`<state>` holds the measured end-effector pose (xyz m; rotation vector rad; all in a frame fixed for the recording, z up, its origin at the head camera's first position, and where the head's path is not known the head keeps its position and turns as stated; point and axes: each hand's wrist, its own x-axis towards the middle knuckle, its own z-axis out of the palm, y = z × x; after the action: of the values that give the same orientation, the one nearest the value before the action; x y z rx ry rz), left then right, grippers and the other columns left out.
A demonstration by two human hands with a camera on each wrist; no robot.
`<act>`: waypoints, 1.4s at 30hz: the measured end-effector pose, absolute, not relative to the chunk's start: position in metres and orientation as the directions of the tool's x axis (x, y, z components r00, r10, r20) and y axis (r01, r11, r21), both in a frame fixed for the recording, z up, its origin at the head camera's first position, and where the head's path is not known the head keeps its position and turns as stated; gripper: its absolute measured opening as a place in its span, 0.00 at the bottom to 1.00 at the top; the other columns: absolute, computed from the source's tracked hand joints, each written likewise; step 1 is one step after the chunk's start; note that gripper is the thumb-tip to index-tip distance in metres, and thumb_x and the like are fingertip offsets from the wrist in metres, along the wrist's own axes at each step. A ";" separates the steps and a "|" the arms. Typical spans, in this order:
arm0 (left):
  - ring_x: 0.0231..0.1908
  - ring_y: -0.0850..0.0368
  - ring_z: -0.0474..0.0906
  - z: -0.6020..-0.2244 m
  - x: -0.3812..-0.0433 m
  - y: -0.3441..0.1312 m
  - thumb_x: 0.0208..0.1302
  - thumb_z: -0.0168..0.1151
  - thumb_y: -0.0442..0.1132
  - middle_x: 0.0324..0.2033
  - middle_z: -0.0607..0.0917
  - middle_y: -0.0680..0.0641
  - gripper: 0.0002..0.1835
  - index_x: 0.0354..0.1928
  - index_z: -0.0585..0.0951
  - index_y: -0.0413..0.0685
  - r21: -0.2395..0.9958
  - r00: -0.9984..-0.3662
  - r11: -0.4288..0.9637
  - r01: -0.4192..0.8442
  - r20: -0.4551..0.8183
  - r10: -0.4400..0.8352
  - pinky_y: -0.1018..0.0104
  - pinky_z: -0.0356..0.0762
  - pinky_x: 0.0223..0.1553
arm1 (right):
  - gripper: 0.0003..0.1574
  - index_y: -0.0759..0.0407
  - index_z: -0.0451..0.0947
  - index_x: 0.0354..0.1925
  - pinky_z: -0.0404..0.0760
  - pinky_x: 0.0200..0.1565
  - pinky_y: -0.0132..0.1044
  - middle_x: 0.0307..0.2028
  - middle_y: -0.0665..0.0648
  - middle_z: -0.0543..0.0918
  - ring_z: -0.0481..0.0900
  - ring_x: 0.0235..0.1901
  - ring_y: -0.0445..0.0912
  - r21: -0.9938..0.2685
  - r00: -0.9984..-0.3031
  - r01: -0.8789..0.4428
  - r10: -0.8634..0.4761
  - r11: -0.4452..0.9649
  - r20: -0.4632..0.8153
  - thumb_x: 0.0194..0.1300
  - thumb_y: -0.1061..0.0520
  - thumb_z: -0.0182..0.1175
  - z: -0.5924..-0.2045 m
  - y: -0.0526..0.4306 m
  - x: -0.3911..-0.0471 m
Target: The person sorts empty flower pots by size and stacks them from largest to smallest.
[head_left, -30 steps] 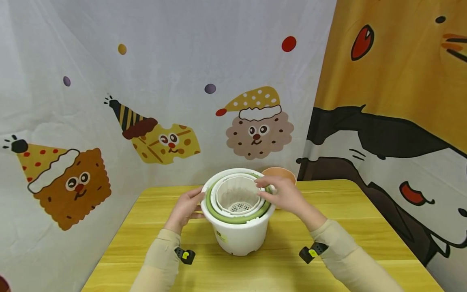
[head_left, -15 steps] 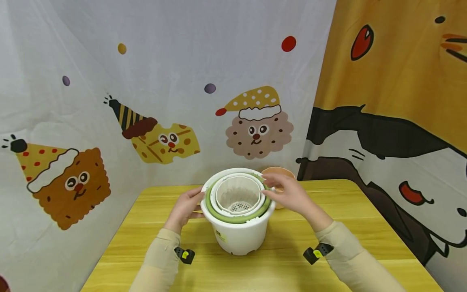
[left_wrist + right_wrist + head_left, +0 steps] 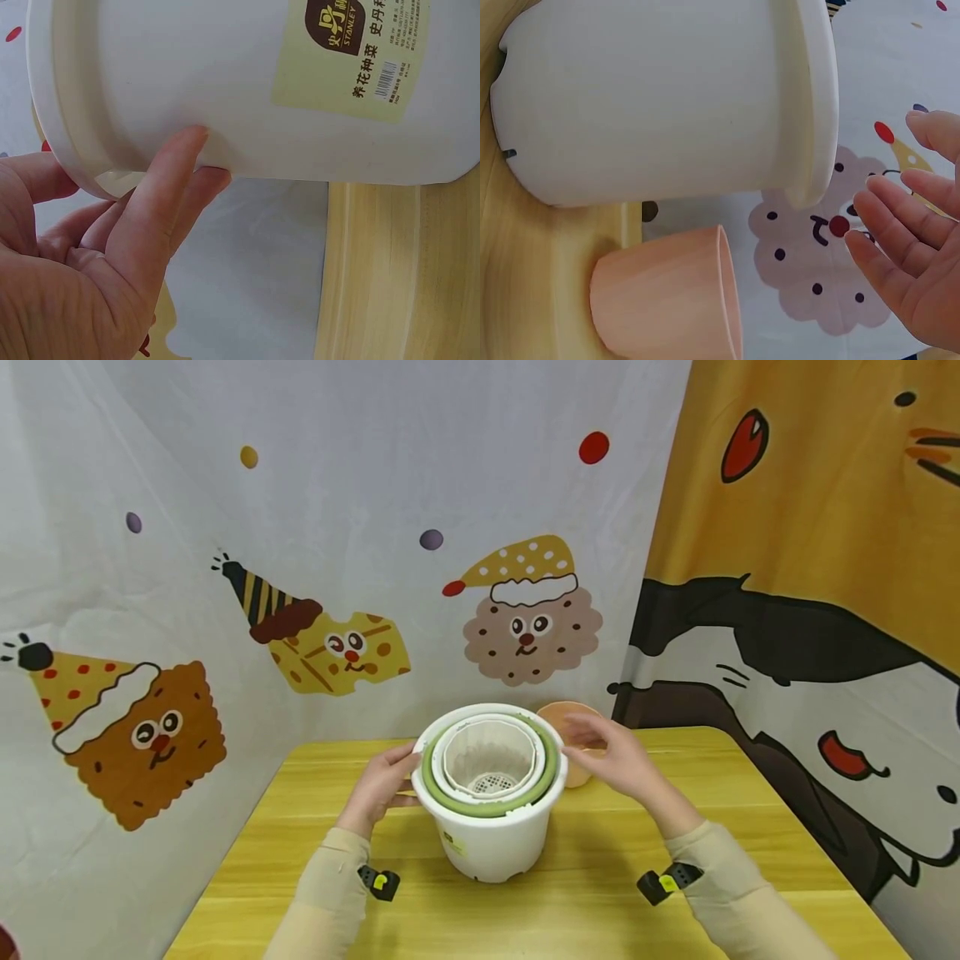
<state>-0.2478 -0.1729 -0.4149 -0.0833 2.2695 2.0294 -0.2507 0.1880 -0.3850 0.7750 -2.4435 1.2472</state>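
Note:
A large white flowerpot (image 3: pixel 491 847) stands upright on the table, with a green-rimmed pot (image 3: pixel 480 811) and smaller white pots nested inside. The innermost pot (image 3: pixel 489 752) has a perforated bottom. At the left rim my left hand (image 3: pixel 381 783) grips the large pot; in the left wrist view, fingers (image 3: pixel 161 191) lie against its wall below the rim. My right hand (image 3: pixel 615 756) is off the right rim, fingers spread and loosely bent, holding nothing. Behind it, partly hidden, is a peach-orange pot (image 3: pixel 664 292), shown upright on the table in the right wrist view.
The wooden table (image 3: pixel 675 860) ends at a back edge right behind the pots. A printed cartoon curtain (image 3: pixel 337 485) hangs behind it, and an orange one (image 3: pixel 825 510) covers the right side.
My right hand has left the inner pots' rims and moved right, past the large pot's rim and in front of the peach-orange pot. My left hand has stayed at the left rim.

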 end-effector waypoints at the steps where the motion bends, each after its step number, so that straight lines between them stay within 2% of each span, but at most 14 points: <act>1: 0.35 0.52 0.85 -0.415 -0.248 -0.173 0.74 0.55 0.43 0.58 0.78 0.36 0.26 0.70 0.71 0.42 0.988 -0.994 0.113 -0.104 -0.108 0.023 0.56 0.87 0.32 | 0.28 0.65 0.76 0.61 0.83 0.49 0.51 0.51 0.64 0.82 0.83 0.45 0.55 -0.654 -0.812 -0.583 -0.329 0.483 0.481 0.63 0.60 0.69 -0.386 0.190 -0.251; 10: 0.35 0.51 0.85 -0.416 -0.250 -0.173 0.74 0.55 0.42 0.56 0.79 0.36 0.25 0.69 0.72 0.41 0.989 -0.994 0.102 -0.106 -0.108 0.021 0.56 0.87 0.32 | 0.30 0.62 0.75 0.62 0.82 0.51 0.51 0.50 0.63 0.83 0.83 0.46 0.54 -0.667 -0.841 -0.540 -0.300 0.512 0.450 0.63 0.57 0.69 -0.393 0.203 -0.252; 22: 0.34 0.51 0.85 -0.415 -0.248 -0.173 0.74 0.55 0.42 0.54 0.81 0.36 0.25 0.69 0.72 0.42 0.990 -0.995 0.107 -0.093 -0.095 0.019 0.55 0.87 0.32 | 0.27 0.66 0.74 0.60 0.81 0.50 0.54 0.46 0.65 0.83 0.83 0.44 0.55 -0.638 -0.846 -0.524 -0.255 0.565 0.468 0.66 0.59 0.67 -0.405 0.224 -0.265; 27: 0.34 0.52 0.85 -0.415 -0.248 -0.172 0.74 0.55 0.43 0.55 0.80 0.37 0.25 0.69 0.72 0.42 0.989 -0.995 0.111 -0.095 -0.098 0.019 0.56 0.87 0.31 | 0.28 0.66 0.74 0.61 0.82 0.49 0.54 0.46 0.64 0.83 0.82 0.44 0.56 -0.616 -0.868 -0.477 -0.229 0.627 0.440 0.66 0.58 0.67 -0.409 0.232 -0.272; 36: 0.35 0.51 0.85 -0.416 -0.248 -0.173 0.74 0.56 0.42 0.55 0.80 0.37 0.24 0.69 0.73 0.43 0.988 -0.994 0.113 -0.101 -0.104 0.017 0.56 0.87 0.32 | 0.29 0.67 0.73 0.61 0.80 0.52 0.56 0.48 0.65 0.83 0.81 0.46 0.58 -0.587 -0.892 -0.433 -0.232 0.684 0.387 0.66 0.55 0.67 -0.414 0.239 -0.284; 42: 0.35 0.51 0.85 -0.416 -0.248 -0.172 0.74 0.56 0.43 0.56 0.80 0.37 0.25 0.69 0.72 0.43 0.989 -0.995 0.113 -0.098 -0.101 0.016 0.55 0.87 0.32 | 0.30 0.67 0.73 0.62 0.77 0.55 0.58 0.53 0.66 0.81 0.80 0.49 0.59 -0.550 -0.893 -0.438 -0.272 0.711 0.359 0.66 0.55 0.67 -0.419 0.237 -0.292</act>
<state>-0.2485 -0.1721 -0.4162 -0.0844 2.2779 2.0346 -0.2917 0.2370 -0.4187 0.5642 -2.6676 0.9511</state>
